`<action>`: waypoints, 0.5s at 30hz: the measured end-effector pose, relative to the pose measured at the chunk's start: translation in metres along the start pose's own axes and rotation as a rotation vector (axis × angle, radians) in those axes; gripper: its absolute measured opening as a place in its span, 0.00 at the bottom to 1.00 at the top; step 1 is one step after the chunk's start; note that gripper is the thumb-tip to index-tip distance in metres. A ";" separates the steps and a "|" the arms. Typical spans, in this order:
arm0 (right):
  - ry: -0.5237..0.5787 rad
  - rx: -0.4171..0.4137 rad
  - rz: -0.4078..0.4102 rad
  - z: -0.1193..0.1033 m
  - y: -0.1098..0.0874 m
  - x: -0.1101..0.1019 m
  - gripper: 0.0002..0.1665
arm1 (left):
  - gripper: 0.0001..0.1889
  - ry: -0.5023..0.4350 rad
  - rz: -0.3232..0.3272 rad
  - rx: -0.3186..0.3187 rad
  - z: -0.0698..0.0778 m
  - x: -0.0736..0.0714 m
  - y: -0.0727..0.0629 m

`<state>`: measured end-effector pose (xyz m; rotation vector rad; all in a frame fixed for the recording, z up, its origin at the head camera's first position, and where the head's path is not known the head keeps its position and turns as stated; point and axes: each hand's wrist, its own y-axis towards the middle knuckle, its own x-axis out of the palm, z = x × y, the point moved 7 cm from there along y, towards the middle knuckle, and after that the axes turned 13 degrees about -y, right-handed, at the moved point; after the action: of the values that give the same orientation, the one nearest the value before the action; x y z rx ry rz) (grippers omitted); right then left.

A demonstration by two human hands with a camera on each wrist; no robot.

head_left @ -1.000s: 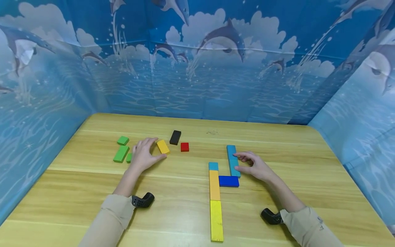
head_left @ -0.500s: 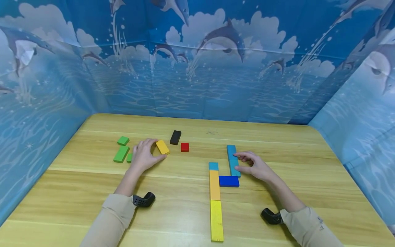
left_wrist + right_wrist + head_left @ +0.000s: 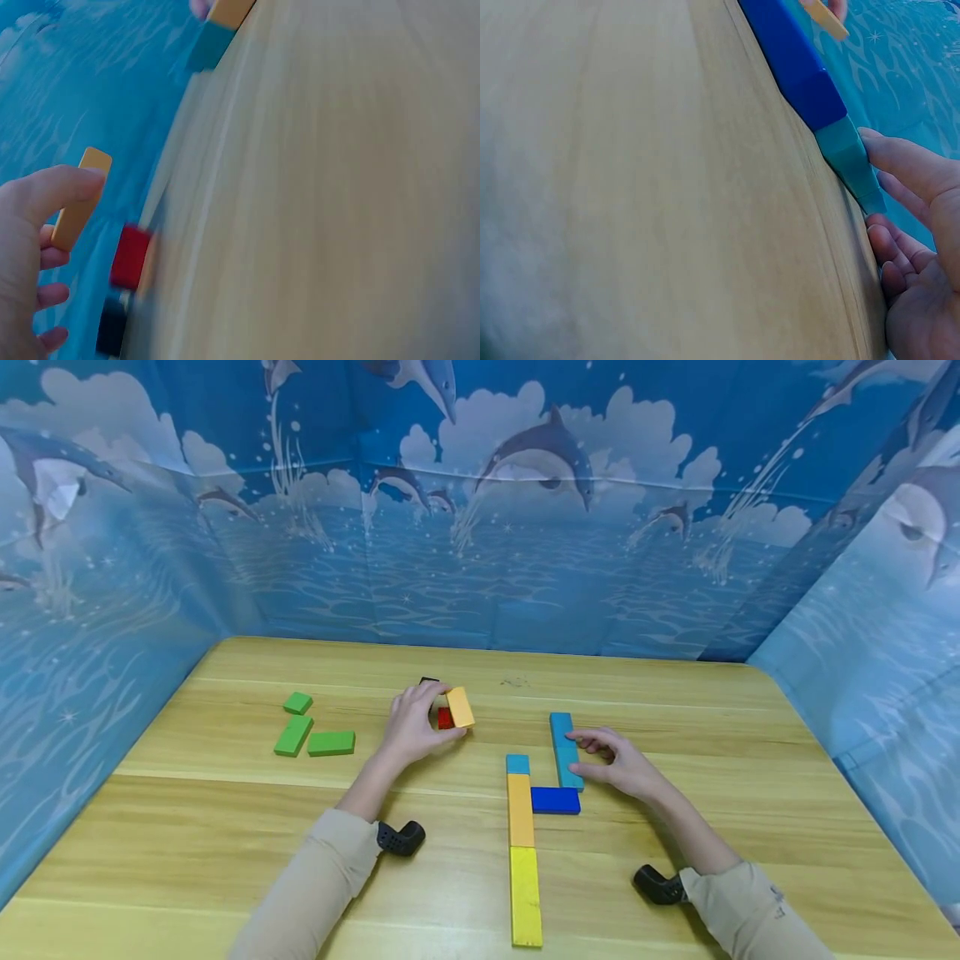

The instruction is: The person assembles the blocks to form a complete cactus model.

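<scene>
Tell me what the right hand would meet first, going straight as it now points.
The right hand would likely meet the light blue blocks at once; any gap between is hard to judge.

Blue backdrop [image 3: 427, 622] w/ printed dolphins [image 3: 543, 447], whitish clouds [image 3: 633, 439] & pale ripples, behind tbl + both sides; some creases. Lt wood tbl [image 3: 660, 693], grain lines visible, far corners rounded. Sm. dark smudge [image 3: 515, 682] nr far edge, approx. mid.

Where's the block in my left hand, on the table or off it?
Off the table: the left hand pinches the orange block, raised against the backdrop in the left wrist view.
</scene>
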<state>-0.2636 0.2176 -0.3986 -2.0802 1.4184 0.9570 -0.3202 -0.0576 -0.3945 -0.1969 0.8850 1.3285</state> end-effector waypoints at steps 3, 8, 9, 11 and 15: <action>-0.006 0.005 -0.001 0.002 0.000 0.000 0.27 | 0.34 0.010 -0.055 0.027 0.011 0.017 0.008; -0.007 0.009 0.001 0.001 0.000 0.000 0.27 | 0.34 0.050 -0.141 0.055 0.022 0.043 0.018; -0.006 0.010 0.001 0.001 0.000 -0.001 0.27 | 0.35 0.055 -0.156 0.058 0.024 0.048 0.019; -0.006 0.011 0.000 0.000 0.000 -0.001 0.27 | 0.35 0.057 -0.186 0.062 0.026 0.056 0.022; -0.007 0.011 -0.002 0.000 0.000 -0.001 0.28 | 0.35 0.055 -0.237 0.080 0.030 0.068 0.025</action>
<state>-0.2641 0.2174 -0.3978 -2.0674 1.4141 0.9526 -0.3307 0.0187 -0.4102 -0.2684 0.9292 1.0701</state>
